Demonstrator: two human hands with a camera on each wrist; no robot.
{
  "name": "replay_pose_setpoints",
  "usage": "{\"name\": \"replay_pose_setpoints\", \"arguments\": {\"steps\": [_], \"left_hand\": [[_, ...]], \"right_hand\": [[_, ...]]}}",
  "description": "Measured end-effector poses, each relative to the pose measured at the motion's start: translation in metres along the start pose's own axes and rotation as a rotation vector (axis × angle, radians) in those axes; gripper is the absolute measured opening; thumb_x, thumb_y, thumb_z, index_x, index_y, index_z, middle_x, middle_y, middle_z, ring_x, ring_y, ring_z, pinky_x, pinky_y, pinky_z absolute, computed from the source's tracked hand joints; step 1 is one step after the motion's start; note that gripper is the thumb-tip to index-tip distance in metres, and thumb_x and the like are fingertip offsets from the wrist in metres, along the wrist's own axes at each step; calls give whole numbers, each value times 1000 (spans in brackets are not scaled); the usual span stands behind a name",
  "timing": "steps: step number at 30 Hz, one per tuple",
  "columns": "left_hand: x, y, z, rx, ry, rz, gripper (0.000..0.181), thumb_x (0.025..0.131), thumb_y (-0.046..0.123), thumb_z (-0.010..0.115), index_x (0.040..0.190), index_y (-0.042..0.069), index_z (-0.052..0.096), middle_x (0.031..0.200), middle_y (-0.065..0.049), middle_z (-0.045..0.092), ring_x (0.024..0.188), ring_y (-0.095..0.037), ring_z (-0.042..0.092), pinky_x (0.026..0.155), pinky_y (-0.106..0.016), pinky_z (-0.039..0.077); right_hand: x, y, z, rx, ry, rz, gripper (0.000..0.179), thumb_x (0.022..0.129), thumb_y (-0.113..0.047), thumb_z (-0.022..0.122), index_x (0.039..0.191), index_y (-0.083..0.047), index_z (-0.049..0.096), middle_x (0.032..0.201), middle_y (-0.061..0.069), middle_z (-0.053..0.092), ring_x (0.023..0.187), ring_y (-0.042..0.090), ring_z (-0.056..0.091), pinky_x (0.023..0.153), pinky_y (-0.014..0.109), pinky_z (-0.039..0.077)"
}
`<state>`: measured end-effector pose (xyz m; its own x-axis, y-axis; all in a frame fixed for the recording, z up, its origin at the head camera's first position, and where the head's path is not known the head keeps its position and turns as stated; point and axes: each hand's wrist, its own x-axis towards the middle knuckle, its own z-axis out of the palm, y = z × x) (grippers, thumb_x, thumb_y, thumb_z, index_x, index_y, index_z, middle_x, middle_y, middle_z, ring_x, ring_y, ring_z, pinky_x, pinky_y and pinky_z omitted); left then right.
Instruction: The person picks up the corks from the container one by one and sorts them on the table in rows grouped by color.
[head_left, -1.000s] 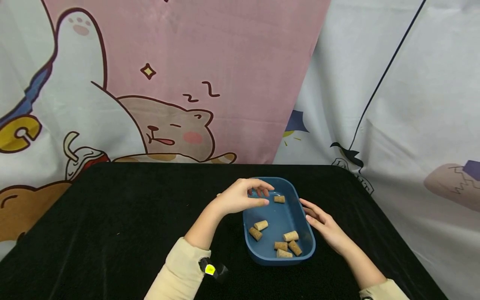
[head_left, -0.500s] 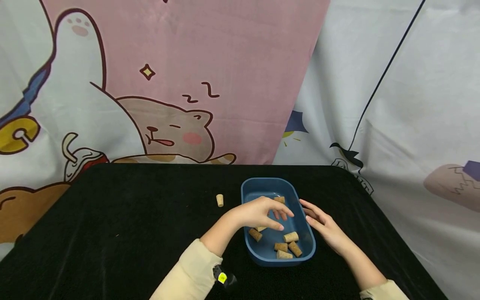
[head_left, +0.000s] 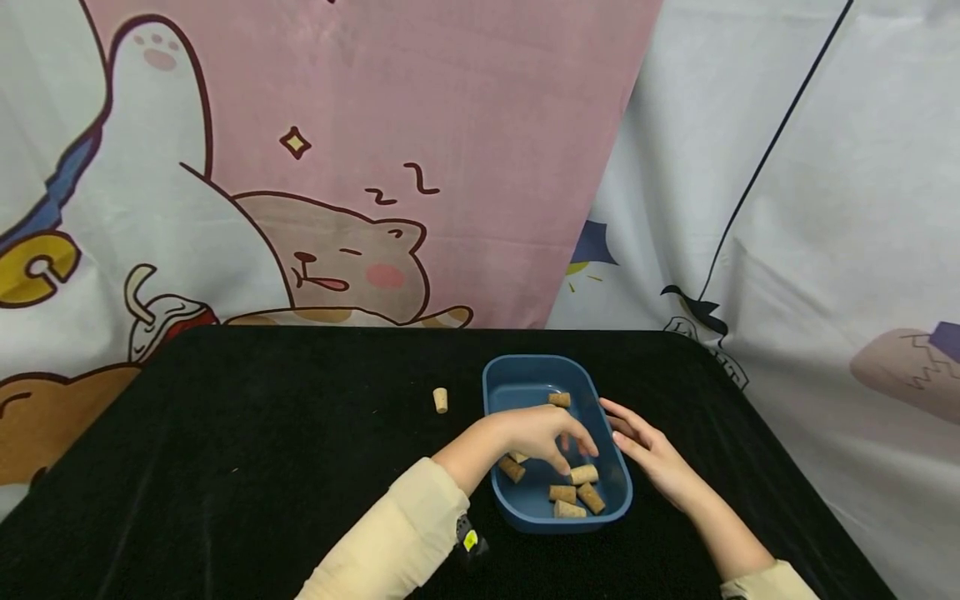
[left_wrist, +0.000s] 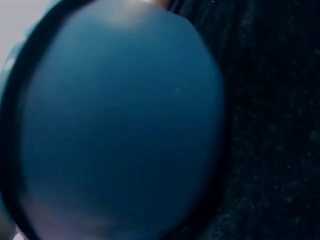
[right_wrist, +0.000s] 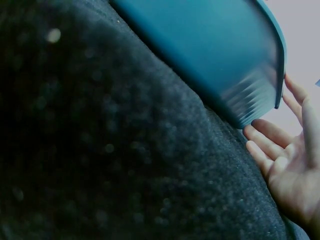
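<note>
In the head view my left hand (head_left: 536, 433) reaches over a blue plastic tray (head_left: 495, 500). Its thumb and fingers are apart and point down beside a pale cork (head_left: 583, 474); nothing shows between them. More corks lie close by, including a brown cork (head_left: 562, 493), a slanted cork (head_left: 591, 498) and a light cork (head_left: 570, 509) near the front wall. Under my left wrist, another cork (head_left: 512, 468) shows next to a partly hidden one. My right hand (head_left: 648, 450) rests its fingers against the tray's right side; the right wrist view shows these straight fingers (right_wrist: 265, 137) at the tray's wall.
One cork (head_left: 558, 399) sits toward the tray's far end. Outside, left of the tray, a tapered cork (head_left: 440, 400) is on the black tablecloth (head_left: 300, 467). A printed curtain (head_left: 480, 167) hangs behind the table. The tray's outside (left_wrist: 120, 120) fills much of the left wrist view.
My left hand has moved from the tray's far left side toward its near right corks, uncovering the cork on the cloth. My right hand has stayed at the tray's side.
</note>
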<state>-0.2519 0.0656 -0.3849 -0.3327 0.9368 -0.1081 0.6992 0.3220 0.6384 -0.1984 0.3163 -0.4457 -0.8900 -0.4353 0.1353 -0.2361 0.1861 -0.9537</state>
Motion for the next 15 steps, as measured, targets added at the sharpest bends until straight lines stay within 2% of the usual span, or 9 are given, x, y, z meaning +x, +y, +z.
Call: {"name": "replay_pose_setpoints", "arguments": {"steps": [9, 15], "left_hand": [[11, -1, 12, 31, -47, -83, 42, 85, 12, 73, 125, 21, 63, 112, 15, 59, 89, -1, 52, 73, -16, 44], [11, 0, 13, 47, -42, -75, 40, 86, 14, 72, 124, 20, 64, 109, 14, 59, 88, -1, 51, 73, -16, 43]], "right_hand": [[1, 1, 1, -10, 3, -2, 50, 104, -11, 35, 152, -8, 21, 145, 34, 28, 119, 5, 49, 91, 29, 45], [0, 1, 1, -13, 8, 8, 50, 104, -12, 35, 152, -9, 21, 145, 34, 28, 119, 4, 50, 91, 29, 45]]}}
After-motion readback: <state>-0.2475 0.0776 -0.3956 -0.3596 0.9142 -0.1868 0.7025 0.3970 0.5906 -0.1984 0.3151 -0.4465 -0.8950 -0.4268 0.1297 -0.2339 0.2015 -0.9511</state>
